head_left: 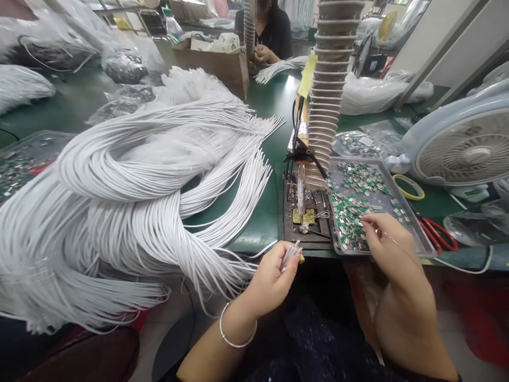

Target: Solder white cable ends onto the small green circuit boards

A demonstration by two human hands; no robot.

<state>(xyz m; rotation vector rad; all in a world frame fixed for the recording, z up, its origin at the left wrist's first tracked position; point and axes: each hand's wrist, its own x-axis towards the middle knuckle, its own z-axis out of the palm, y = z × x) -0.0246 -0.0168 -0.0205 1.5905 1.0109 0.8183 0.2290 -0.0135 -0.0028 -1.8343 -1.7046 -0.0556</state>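
My left hand (pixel 274 276), with a bangle at its wrist, is closed around a small bunch of white cables (pixel 292 252), their ends poking up past the thumb. Over the grey plastic tray (pixel 421 239) my right hand (pixel 387 241) reaches in, thumb and forefinger pinched together among small green-and-silver connector boards (pixel 352 212). Whether one is caught between the fingertips is too small to make out. Between the hands and farther back, a soldering iron (pixel 301 185) stands tip down over a dark stand with a yellow sponge (pixel 300 216).
Large bundles of white cable (pixel 131 185) cover the left of the green table (pixel 258 212). A ribbed duct (pixel 328 95) hangs above the soldering iron. At right are a fan (pixel 469 143), yellow tape roll (pixel 408 187) and red-handled tool (pixel 439 233). A person (pixel 274 32) sits opposite behind a cardboard box (pixel 218 66).
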